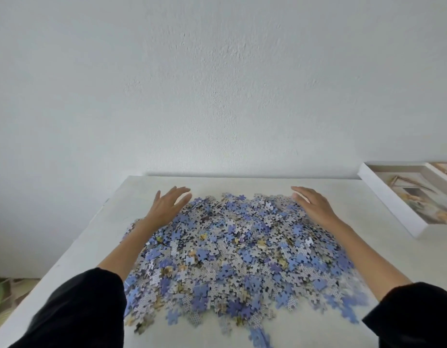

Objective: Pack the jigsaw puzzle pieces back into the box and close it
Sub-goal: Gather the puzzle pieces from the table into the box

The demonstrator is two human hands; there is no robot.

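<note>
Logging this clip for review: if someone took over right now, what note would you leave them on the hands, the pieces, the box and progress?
Left hand: open, fingers straight, at the far left edge of the pile.
Right hand: open, at the far right edge of the pile.
Puzzle pieces: one loose heap on the white table, between both arms.
Box: open, right of the pile, apart from it, partly out of frame.
Done: no pieces visible in the box.
Left: gather the heap, fill the box, close it.
</note>
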